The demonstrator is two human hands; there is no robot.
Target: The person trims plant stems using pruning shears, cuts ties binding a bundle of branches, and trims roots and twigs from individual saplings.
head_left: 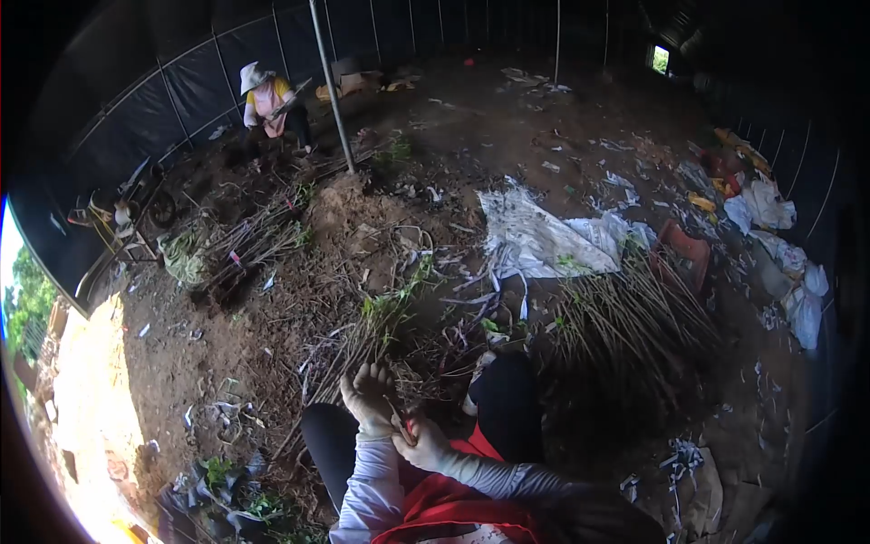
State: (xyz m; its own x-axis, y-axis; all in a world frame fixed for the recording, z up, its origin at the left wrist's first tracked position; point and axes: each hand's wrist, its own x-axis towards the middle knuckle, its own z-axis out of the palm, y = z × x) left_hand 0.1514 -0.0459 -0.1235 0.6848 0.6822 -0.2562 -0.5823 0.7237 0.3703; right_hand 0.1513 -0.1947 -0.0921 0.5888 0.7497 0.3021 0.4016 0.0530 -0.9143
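My left hand (367, 402), in a pale glove, is raised above my lap with its palm up and fingers loosely spread. Close against its wrist, my right hand (424, 446) is closed around a small tool with a red part (410, 426). Its exact kind is too small to make out. A narrow tan piece (399, 419) shows between the two hands. Just beyond my left hand lies a bundle of thin stems with green leaves (367, 340). A larger bundle of bare stems (625, 317) lies to the right of my knees.
A white woven sheet (544, 234) covers the tops of the right bundle, beside a reddish crate (681, 257). A metal pole (333, 91) stands ahead. Another person (272, 104) in a white hat crouches at far left near more stems (249, 240). White sacks (802, 304) line the right side.
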